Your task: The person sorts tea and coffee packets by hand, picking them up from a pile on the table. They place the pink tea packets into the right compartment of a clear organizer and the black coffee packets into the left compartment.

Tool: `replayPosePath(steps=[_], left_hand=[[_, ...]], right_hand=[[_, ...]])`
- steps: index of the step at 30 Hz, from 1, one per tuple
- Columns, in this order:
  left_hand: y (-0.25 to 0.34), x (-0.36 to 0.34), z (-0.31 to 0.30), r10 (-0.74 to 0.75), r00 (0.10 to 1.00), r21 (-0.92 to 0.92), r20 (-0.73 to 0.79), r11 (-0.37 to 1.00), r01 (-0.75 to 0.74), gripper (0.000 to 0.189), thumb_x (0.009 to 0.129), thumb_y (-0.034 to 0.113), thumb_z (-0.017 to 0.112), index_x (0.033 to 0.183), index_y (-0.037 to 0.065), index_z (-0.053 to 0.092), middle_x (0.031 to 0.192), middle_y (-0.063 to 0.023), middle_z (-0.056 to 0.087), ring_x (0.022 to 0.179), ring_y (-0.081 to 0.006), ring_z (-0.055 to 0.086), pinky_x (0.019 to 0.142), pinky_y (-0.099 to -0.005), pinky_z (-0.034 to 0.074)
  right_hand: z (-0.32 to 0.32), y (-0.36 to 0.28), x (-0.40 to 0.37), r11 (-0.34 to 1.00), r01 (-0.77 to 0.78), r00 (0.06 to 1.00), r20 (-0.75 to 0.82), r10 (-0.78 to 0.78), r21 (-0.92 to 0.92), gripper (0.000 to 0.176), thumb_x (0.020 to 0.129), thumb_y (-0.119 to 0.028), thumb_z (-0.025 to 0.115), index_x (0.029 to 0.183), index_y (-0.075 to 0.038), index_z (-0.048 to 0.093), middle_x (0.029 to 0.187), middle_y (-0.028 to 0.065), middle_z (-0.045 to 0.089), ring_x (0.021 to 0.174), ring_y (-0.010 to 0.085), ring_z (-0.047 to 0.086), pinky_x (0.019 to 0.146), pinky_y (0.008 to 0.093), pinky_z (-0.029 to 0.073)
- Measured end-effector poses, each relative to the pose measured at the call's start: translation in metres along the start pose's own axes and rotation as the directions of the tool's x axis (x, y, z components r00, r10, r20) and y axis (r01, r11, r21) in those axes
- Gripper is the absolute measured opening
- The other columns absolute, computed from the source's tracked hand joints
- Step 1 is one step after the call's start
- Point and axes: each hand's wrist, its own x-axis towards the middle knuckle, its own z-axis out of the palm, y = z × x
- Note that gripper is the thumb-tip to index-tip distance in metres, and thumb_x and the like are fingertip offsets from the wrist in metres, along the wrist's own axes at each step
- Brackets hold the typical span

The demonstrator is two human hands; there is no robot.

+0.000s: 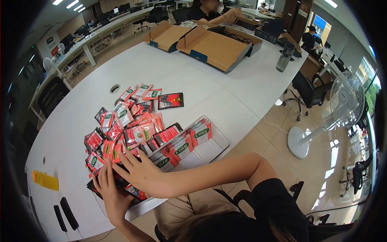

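Left hand and right hand lie spread on the sachets beside the tray. Boxes and a bottle stand far across the tabletop.

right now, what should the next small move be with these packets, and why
Probably lift the bunch of packets pressed between the left hand and right hand into the clear tray: its far end looks bare, and other packets stand there in rows.
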Motion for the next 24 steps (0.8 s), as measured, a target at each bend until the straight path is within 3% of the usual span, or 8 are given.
replayPosePath(steps=[5, 9, 12, 16, 19, 22, 23, 24], left_hand=[[0.002, 0.0, -0.002, -0.011, 0.999, 0.032, 0.038, 0.999, 0.01, 0.119, 0.034, -0.002, 0.077, 0.143, 0.01, 0.031, 0.132, -0.0096, 0.044, 0.125, -0.0276, 0.041, 0.113, -0.0493, 0.014], [0.006, 0.001, -0.025, -0.028, 0.989, 0.055, 0.142, 0.998, 0.02, 0.131, 0.023, 0.009, 0.084, 0.143, 0.011, 0.031, 0.132, -0.0094, 0.044, 0.124, -0.0284, 0.041, 0.112, -0.049, 0.016], [0.004, 0.001, -0.026, -0.026, 0.988, 0.091, 0.153, 0.996, 0.012, 0.136, 0.018, 0.016, 0.086, 0.143, 0.012, 0.032, 0.131, -0.0094, 0.044, 0.125, -0.029, 0.04, 0.111, -0.0494, 0.017], [0.004, 0.0, -0.025, -0.021, 0.992, 0.192, 0.127, 0.981, -0.003, 0.134, 0.02, 0.015, 0.086, 0.143, 0.013, 0.033, 0.129, -0.0089, 0.045, 0.125, -0.0289, 0.039, 0.111, -0.0492, 0.016], [0.003, 0.001, -0.025, -0.03, 0.993, 0.211, 0.116, 0.977, 0.005, 0.131, 0.022, 0.015, 0.086, 0.143, 0.014, 0.033, 0.122, -0.0081, 0.048, 0.122, -0.0285, 0.041, 0.109, -0.0487, 0.019], [-0.003, 0.002, -0.025, -0.023, 0.993, 0.185, 0.114, 0.983, 0.001, 0.128, 0.025, 0.014, 0.086, 0.142, 0.014, 0.035, 0.114, -0.0075, 0.049, 0.116, -0.0281, 0.044, 0.106, -0.0476, 0.023], [-0.007, 0.001, -0.023, -0.002, 0.995, 0.18, 0.103, 0.983, -0.017, 0.126, 0.026, 0.014, 0.086, 0.142, 0.014, 0.035, 0.111, -0.0074, 0.049, 0.114, -0.028, 0.045, 0.105, -0.0471, 0.024], [-0.008, 0.003, -0.02, 0.022, 0.997, 0.169, 0.076, 0.985, -0.035, 0.125, 0.027, 0.014, 0.086, 0.142, 0.014, 0.036, 0.109, -0.0072, 0.049, 0.111, -0.0279, 0.045, 0.104, -0.0467, 0.025]], right_hand=[[0.02, -0.006, 0.006, 0.999, -0.034, 0.999, -0.021, 0.035, 0.021, 0.083, 0.075, -0.028, 0.066, 0.141, 0.003, 0.027, 0.133, 0.0282, 0.037, 0.127, 0.04, 0.033, 0.097, 0.0638, 0.024], [0.023, -0.006, 0.008, 0.997, -0.056, 0.997, -0.042, 0.058, 0.053, 0.08, 0.079, -0.029, 0.063, 0.144, -0.004, 0.024, 0.139, 0.0254, 0.032, 0.133, 0.0422, 0.025, 0.1, 0.0652, 0.021], [0.014, -0.005, 0.007, 0.999, -0.035, 0.997, 0.065, 0.038, -0.033, 0.08, 0.08, -0.03, 0.063, 0.144, -0.005, 0.023, 0.141, 0.0264, 0.03, 0.134, 0.0424, 0.024, 0.1, 0.0658, 0.022], [0.027, -0.001, 0.008, 0.998, -0.001, 1.0, -0.011, 0.002, 0.056, 0.084, 0.077, -0.027, 0.066, 0.145, -0.003, 0.022, 0.143, 0.0289, 0.026, 0.134, 0.0441, 0.022, 0.098, 0.07, 0.021], [-0.001, 0.005, 0.006, 0.975, 0.016, 0.992, 0.121, -0.044, 0.223, 0.088, 0.074, -0.025, 0.069, 0.144, -0.002, 0.021, 0.143, 0.0304, 0.024, 0.133, 0.0446, 0.023, 0.096, 0.0723, 0.019], [0.0, -0.002, 0.013, 0.986, -0.04, 0.985, 0.173, 0.011, 0.162, 0.094, 0.071, -0.027, 0.073, 0.145, -0.001, 0.02, 0.142, 0.0308, 0.024, 0.132, 0.0449, 0.025, 0.096, 0.0728, 0.019], [0.01, -0.008, 0.013, 0.989, -0.073, 0.997, 0.012, 0.072, 0.126, 0.092, 0.073, -0.029, 0.07, 0.145, -0.002, 0.02, 0.14, 0.0294, 0.028, 0.131, 0.0445, 0.027, 0.095, 0.0729, 0.019], [0.017, -0.011, 0.012, 0.992, -0.076, 0.997, -0.001, 0.077, 0.099, 0.091, 0.074, -0.029, 0.07, 0.145, -0.002, 0.02, 0.139, 0.0289, 0.029, 0.131, 0.044, 0.027, 0.095, 0.0724, 0.02]])
